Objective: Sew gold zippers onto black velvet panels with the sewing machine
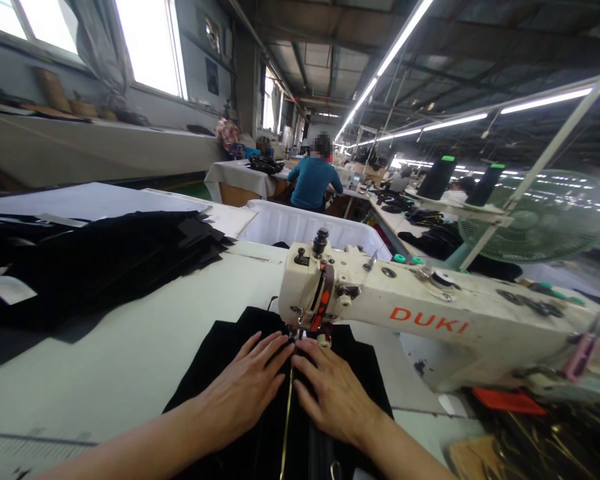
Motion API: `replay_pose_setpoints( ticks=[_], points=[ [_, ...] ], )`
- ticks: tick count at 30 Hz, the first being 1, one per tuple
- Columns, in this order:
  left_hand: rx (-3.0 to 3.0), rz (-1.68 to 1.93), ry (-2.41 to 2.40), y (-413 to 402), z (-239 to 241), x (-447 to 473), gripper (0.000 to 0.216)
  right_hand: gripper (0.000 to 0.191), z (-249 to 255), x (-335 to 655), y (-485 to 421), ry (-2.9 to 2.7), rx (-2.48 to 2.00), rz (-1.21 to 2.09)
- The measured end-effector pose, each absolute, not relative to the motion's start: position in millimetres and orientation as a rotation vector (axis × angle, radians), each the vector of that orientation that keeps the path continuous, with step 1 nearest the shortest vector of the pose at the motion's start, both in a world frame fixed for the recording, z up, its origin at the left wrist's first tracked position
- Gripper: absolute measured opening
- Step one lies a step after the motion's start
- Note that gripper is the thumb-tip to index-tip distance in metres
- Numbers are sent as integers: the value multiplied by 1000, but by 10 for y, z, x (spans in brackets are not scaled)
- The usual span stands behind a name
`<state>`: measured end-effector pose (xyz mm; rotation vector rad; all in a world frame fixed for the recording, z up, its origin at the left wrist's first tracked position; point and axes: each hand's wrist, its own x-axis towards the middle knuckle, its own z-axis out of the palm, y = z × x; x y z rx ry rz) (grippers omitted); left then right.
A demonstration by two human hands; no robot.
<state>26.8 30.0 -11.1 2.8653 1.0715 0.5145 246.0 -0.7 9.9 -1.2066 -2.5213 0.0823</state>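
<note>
Black fabric [210, 363] lies under the head of a white sewing machine [430, 320] marked DUKI. A gold-toothed zipper [287, 420] runs down the middle of the fabric toward me. My left hand [253, 373] rests flat on the fabric left of the zipper, fingers stretched toward the presser foot. On the other side, my right hand [333, 387] lies on the fabric with its fingers spread and slightly bent, tips close to the foot. The fingertips of both hands nearly meet just in front of the needle area, which they partly hide.
A stack of black fabric pieces [105, 267] covers the table's left side. Behind the machine stands a white bin [310, 223]. A green fan [535, 213] and black thread cones [436, 179] are at right. Zippers [545, 440] lie at lower right. A person [314, 181] sits ahead.
</note>
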Motion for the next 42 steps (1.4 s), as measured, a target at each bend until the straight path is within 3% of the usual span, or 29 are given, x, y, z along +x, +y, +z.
replay_pose_setpoints(
  ticks=[14, 18, 20, 25, 27, 30, 32, 35, 42],
  points=[
    [2890, 507, 1063, 178, -70, 226, 49, 23, 176, 2408, -215, -2427, -1290, 174],
    [2867, 385, 1074, 197, 27, 224, 46, 11, 174, 2310, -536, -2466, -1261, 352],
    [2834, 326, 1081, 201, 59, 214, 46, 14, 204, 2276, -716, -2540, -1159, 477],
    [2781, 256, 1058, 188, 28, 192, 61, 22, 414, 2350, -968, -2494, -728, 1163],
    [2789, 253, 1043, 168, 13, 192, 66, 28, 472, 2408, -915, -2400, -954, 1052],
    [2816, 269, 1024, 146, 5, 196, 68, 25, 428, 2443, -707, -2269, -1340, 483],
    [2833, 275, 1011, 146, 4, 191, 69, 36, 334, 2437, -554, -2331, -1395, 307],
    [2855, 263, 977, 157, 7, 162, 68, 56, 205, 2429, -420, -2484, -1424, 310],
    [2902, 333, 957, 118, 17, 119, 64, 59, 218, 2477, -447, -2533, -1434, 342]
  ],
)
